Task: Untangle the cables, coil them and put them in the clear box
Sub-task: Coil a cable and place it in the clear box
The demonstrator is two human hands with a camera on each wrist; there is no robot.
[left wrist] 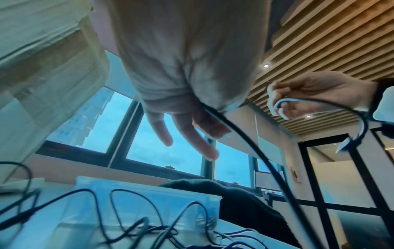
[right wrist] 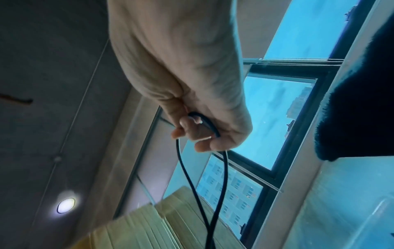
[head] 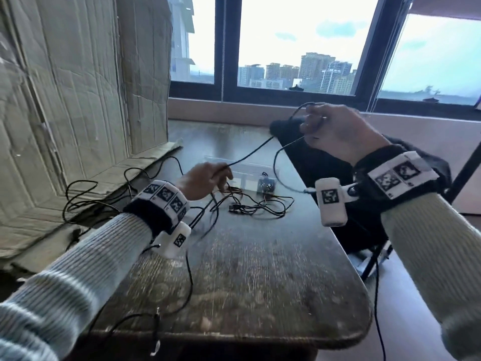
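Note:
A thin black cable [head: 250, 155] stretches between both hands above the table. My left hand [head: 221, 173] pinches it low over the tangle; the left wrist view shows the cable [left wrist: 245, 139] leaving between thumb and forefinger while the other fingers [left wrist: 162, 131] stay straight. My right hand [head: 315, 126] is raised at the right, fingers curled round a loop of the same cable [right wrist: 221, 176]. The clear box [head: 250, 169] stands just behind the left hand. A tangle of dark cables [head: 257, 205] lies in front of the box.
The dark wooden table [head: 260, 269] has rounded near corners. Creased cardboard [head: 78, 100] leans at the left, with more cable loops [head: 86, 201] on it. A black cloth-covered seat [head: 325, 173] sits along the table's right edge. A window ledge runs behind.

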